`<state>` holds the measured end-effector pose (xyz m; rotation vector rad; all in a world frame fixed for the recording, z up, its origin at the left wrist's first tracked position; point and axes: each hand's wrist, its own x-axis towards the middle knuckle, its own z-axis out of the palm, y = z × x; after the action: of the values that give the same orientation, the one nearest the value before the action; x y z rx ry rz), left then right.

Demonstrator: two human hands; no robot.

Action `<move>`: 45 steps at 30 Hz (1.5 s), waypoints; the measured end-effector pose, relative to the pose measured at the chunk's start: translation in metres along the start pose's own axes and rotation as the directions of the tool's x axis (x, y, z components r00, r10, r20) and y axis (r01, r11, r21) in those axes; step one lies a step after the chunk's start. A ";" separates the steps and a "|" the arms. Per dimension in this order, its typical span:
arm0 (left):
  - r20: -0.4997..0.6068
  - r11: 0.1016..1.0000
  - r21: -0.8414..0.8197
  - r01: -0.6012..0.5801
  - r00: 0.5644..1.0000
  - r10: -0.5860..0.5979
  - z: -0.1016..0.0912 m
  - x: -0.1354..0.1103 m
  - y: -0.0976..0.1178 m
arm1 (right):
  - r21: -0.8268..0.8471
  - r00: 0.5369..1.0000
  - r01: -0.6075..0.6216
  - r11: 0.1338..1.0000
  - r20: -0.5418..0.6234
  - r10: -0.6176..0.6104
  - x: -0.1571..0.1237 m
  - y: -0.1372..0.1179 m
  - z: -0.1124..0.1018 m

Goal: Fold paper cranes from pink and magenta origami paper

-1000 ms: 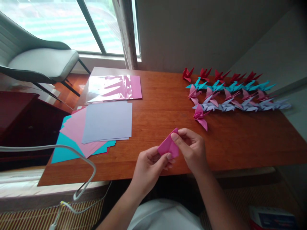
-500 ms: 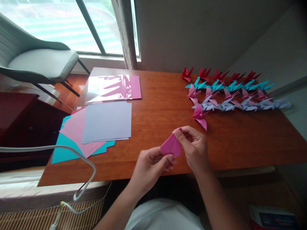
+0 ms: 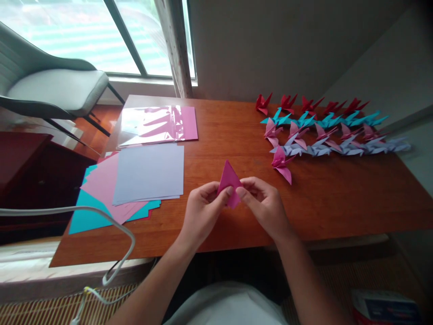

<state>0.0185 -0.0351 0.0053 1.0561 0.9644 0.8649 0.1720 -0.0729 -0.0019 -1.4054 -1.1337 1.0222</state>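
Between my two hands, above the front of the wooden table, a folded magenta paper [image 3: 229, 175] is held with its point away from me. My left hand [image 3: 205, 212] pinches its left edge, thumb on top. My right hand [image 3: 262, 203] grips the right edge, thumb and fingers closed on the paper. The lower part of the folds is partly covered by the thumbs. Beyond my right hand stands a finished magenta paper crane [image 3: 282, 163].
Rows of red cranes [image 3: 287, 104], turquoise cranes [image 3: 306, 119], pink cranes [image 3: 297, 134] and pale lilac cranes [image 3: 320, 148] fill the table's right rear. Lilac sheets [image 3: 149, 174], pink sheets [image 3: 101, 180] and a plastic-wrapped paper pack [image 3: 189, 123] lie left. A white cable [image 3: 84, 208] arcs at lower left.
The magenta paper has been turned so its point faces away from me and shifted slightly left and away. My right hand has moved from its upper corner down to its right edge.
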 end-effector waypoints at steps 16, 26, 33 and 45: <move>-0.224 0.993 0.079 -0.093 0.968 0.108 0.001 0.002 -0.012 | -0.722 0.868 0.327 0.610 -0.025 -0.495 -0.012 0.010 0.034; -0.141 0.997 0.033 -0.075 0.987 0.079 -0.003 -0.001 -0.011 | -0.648 0.839 0.388 0.655 -0.047 -0.543 -0.017 0.002 0.042; -0.031 0.988 0.082 -0.133 0.990 0.136 -0.007 -0.003 -0.011 | -0.566 0.903 0.345 0.749 -0.019 -0.430 -0.005 -0.003 0.026; 0.021 0.980 0.142 -0.139 0.990 0.137 -0.002 -0.003 -0.015 | -0.500 0.928 0.336 0.798 0.031 -0.371 -0.002 -0.009 0.004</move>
<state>0.0176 -0.0415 -0.0091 1.2612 0.9634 0.9125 0.1672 -0.0736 0.0063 -1.5237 -1.6147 0.4155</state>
